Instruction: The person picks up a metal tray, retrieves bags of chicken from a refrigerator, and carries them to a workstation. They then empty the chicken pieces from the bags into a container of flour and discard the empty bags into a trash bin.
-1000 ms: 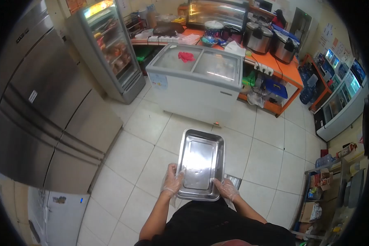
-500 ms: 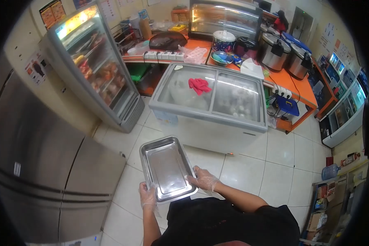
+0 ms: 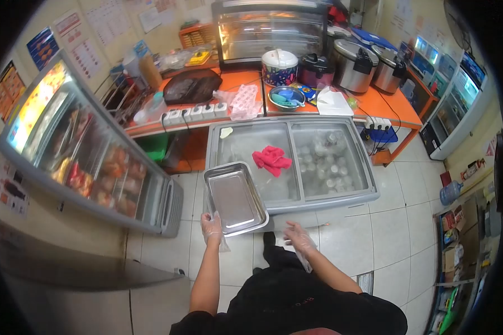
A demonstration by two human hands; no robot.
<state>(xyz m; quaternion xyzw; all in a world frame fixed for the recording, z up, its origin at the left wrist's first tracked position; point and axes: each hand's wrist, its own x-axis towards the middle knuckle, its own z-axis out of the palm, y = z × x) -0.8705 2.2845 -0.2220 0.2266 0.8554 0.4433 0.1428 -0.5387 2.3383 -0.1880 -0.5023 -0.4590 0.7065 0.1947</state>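
A rectangular stainless steel tray (image 3: 236, 198) is held out in front of me by its near left edge. My left hand (image 3: 212, 228), in a clear plastic glove, grips that edge. Off to the right of the tray, my right hand (image 3: 299, 237) hangs over the floor in a similar glove, touching nothing, its fingers apart. Just beyond the tray stands a chest freezer (image 3: 296, 167) with sliding glass lids. A crumpled pink cloth (image 3: 272, 161) lies on its left lid. Several frosty items show through the right lid.
An upright glass-door fridge (image 3: 100, 151) stands at left. Behind the freezer an orange counter (image 3: 246, 81) carries a power strip (image 3: 195, 114), a blue bowl (image 3: 286, 97), a patterned pot (image 3: 280, 70) and steel cookers (image 3: 354, 67). Shelving (image 3: 458, 251) lines the right side.
I have moved closer to the freezer, and the tray now overlaps its front left corner in view. My right hand has let go of the tray and moved right; the left still holds it.
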